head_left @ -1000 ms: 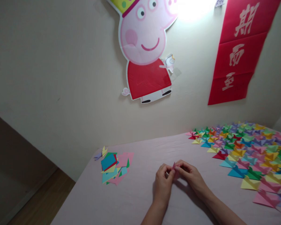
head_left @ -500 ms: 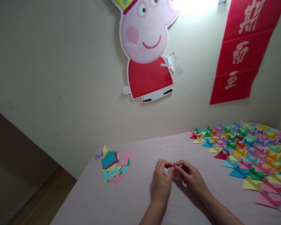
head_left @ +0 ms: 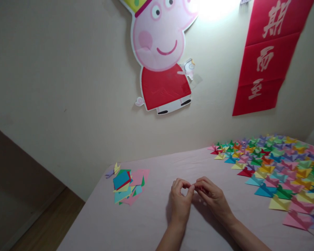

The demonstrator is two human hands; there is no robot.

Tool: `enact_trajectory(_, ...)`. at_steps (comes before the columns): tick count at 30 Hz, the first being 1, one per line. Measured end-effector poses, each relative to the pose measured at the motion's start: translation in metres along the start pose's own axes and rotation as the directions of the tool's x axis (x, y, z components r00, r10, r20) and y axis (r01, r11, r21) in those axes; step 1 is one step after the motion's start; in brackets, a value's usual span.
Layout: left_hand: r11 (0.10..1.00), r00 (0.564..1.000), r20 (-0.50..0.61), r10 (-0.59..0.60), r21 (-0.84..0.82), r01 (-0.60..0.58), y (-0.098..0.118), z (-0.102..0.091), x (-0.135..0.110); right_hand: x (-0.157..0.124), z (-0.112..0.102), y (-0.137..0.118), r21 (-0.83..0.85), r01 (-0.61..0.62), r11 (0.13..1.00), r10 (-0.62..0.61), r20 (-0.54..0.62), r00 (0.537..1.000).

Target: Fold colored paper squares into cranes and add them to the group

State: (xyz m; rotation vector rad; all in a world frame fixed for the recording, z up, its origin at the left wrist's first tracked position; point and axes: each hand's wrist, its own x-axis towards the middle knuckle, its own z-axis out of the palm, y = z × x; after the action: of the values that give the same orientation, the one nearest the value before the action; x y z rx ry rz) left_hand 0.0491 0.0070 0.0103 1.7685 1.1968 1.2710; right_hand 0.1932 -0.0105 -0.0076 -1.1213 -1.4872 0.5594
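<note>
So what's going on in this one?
A person's bare left hand and bare right hand meet at the fingertips over a pale pink cloth-covered surface, pinching a small item too hidden to identify. A loose pile of flat multicoloured paper lies to their left; many multicoloured folded-paper birds spread across the right.

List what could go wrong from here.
The left hand and right hand come together, largely hiding what they pinch, so a slip might go unnoticed. A wide sweep of the right hand might topple the closely packed paper birds. The loose, overlapping paper sheets could slide apart if brushed.
</note>
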Motion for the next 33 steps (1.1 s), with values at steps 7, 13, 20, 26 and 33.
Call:
enact_trajectory(7, 0.996, 0.998, 0.003, -0.056, -0.071, 0.056, -0.005, 0.004, 0.0, -0.001, -0.002, 0.006, -0.077, 0.091, 0.993, -0.094, -0.024, 0.995)
enact_trajectory(13, 0.938, 0.974, 0.06, -0.217, -0.263, 0.225, -0.009, 0.008, 0.002, 0.002, -0.004, 0.001, -0.232, 0.226, 0.946, -0.241, -0.039, 0.97)
enact_trajectory(20, 0.884, 0.956, 0.105, -0.273, -0.366, 0.292, -0.005, 0.007, 0.007, 0.001, -0.004, 0.002, -0.374, 0.243, 0.895, -0.27, -0.022, 0.963)
enact_trajectory(26, 0.841, 0.934, 0.137, -0.331, -0.407, 0.357, -0.001, 0.005, 0.008, 0.001, -0.004, 0.002, -0.346, 0.215, 0.913, -0.232, -0.007, 0.973)
enact_trajectory(33, 0.784, 0.897, 0.238, -0.374, -0.435, 0.442, -0.003, 0.002, 0.01, 0.004, -0.004, 0.001, -0.239, 0.108, 0.965, -0.112, -0.003, 0.994)
